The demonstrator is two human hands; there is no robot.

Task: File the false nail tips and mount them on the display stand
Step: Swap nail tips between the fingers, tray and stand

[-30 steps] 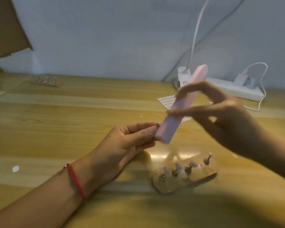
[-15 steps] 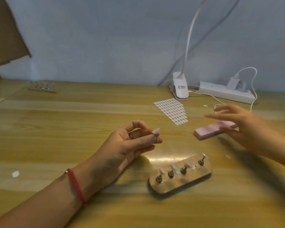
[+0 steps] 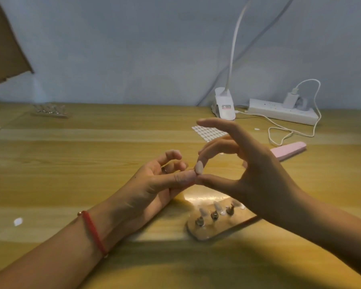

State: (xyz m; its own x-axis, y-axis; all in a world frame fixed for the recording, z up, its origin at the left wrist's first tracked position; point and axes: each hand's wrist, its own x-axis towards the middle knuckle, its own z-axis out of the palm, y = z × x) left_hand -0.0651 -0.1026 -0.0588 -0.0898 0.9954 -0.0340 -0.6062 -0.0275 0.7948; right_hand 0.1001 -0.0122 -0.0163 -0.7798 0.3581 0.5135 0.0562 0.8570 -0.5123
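Over the table (image 3: pixel 92 163), left hand (image 3: pixel 165 180) and right hand (image 3: pixel 254 176) both pinch, just above the display stand (image 3: pixel 208 232), one nail tip (image 3: pixel 199 167): probably featherlight, springy, slippery, so grip side edges near base.

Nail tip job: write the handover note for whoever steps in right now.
Left hand: pinches one nail tip above the table.
Right hand: thumb and forefinger pinch the same tip.
Pink file: lies on the table to the right, in neither hand.
Display stand: below the hands, its right end hidden by the right arm.
Done: three tips show mounted.
Left: mount the held tip; a free post cannot be seen from here.
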